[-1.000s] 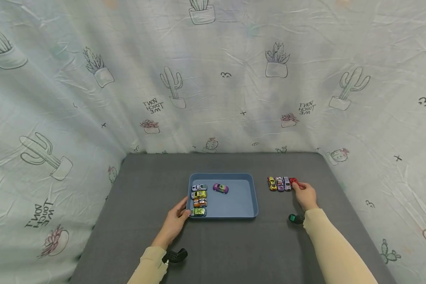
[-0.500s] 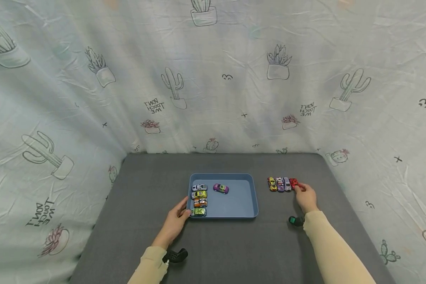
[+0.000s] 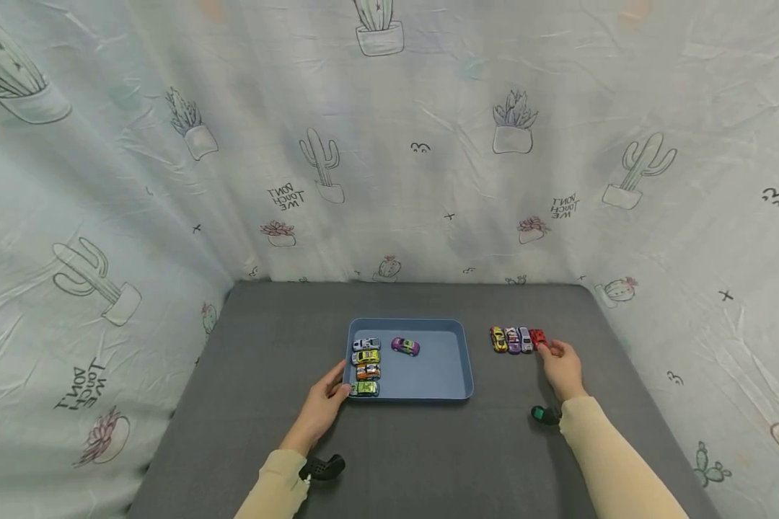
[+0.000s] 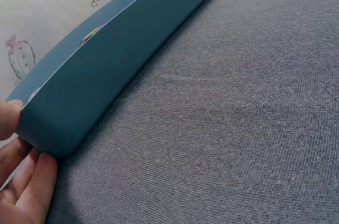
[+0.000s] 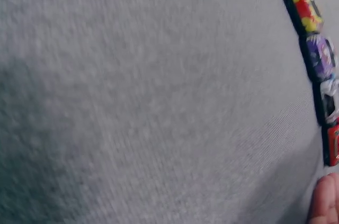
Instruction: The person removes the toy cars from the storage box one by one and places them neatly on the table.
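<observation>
The person wears long, smooth sleeves in a plain pale yellow-beige, the left sleeve [image 3: 273, 486] and the right sleeve [image 3: 613, 454] alike in colour. Both end at the wrist, so the left hand [image 3: 320, 409] and the right hand [image 3: 563, 369] are bare. At the left wrist sits a black camera [image 3: 325, 468], curved like a short hook with a rounded end and a faintly dotted patch near the sleeve. At the right wrist sits another black camera [image 3: 550, 417], blunt and rounded, marked with a small green square [image 3: 538, 412]. Finer details on both are too small to tell.
</observation>
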`<act>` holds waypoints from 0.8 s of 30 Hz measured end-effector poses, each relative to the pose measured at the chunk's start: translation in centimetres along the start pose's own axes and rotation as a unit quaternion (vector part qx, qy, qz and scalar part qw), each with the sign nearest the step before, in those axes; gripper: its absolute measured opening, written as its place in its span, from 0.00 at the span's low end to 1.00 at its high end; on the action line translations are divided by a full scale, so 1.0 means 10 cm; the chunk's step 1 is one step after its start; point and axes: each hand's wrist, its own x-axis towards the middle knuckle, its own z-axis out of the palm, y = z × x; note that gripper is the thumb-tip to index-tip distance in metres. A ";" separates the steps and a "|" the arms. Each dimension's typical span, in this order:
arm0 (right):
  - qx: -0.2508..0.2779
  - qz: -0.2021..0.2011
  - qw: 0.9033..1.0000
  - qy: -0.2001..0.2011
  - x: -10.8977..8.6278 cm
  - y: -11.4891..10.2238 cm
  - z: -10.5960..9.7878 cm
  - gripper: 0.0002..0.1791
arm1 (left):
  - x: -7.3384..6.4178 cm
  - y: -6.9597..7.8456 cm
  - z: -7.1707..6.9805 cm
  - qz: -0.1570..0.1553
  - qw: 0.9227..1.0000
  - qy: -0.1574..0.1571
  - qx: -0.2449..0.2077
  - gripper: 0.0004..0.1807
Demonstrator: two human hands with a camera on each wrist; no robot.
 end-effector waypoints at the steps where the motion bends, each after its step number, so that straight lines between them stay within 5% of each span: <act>1: -0.003 0.002 1.000 -0.003 -0.01 -0.01 0.00 0.35 | 0.00 0.00 0.00 0.001 1.000 0.000 0.001 0.30; 11: 0.007 -0.045 0.999 -0.013 -0.19 -0.23 0.15 0.38 | 0.00 -0.01 -0.01 0.014 1.000 -0.007 -0.006 0.30; 24: 0.039 -0.147 0.984 -0.098 -0.49 -0.75 0.53 0.40 | -0.01 0.00 0.01 0.007 1.000 -0.003 0.006 0.30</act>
